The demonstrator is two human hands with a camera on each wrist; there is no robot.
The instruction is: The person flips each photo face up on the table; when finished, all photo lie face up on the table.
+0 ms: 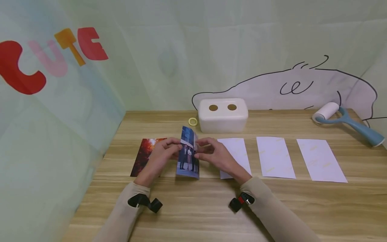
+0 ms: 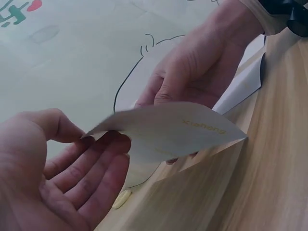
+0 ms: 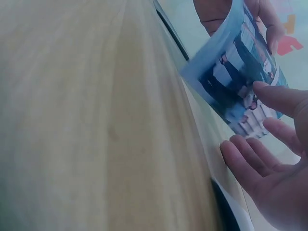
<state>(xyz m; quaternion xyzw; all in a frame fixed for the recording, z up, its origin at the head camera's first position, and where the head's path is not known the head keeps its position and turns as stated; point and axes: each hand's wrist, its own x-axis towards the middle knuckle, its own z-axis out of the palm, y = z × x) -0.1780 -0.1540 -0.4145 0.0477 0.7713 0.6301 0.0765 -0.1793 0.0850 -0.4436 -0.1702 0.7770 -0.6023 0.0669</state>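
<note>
A photo print (image 1: 188, 154) stands tilted above the table in the head view, slightly bowed, with people in front of a building on its face. My left hand (image 1: 163, 153) pinches its left edge between thumb and fingers. At the opposite edge my right hand (image 1: 213, 153) holds it, the thumb on the picture side in the right wrist view. The photo's white back (image 2: 178, 127) with faint yellow lettering faces the left wrist camera. Partly under the left hand lies a red and dark photo (image 1: 145, 151), face up.
Three white sheets, the near one (image 1: 235, 153), the middle one (image 1: 275, 156) and the far right one (image 1: 321, 159), lie in a row. Behind are a white box (image 1: 223, 122) with two holes, a small yellow ring (image 1: 192, 121) and a lint roller (image 1: 353, 126) by the printed backdrop.
</note>
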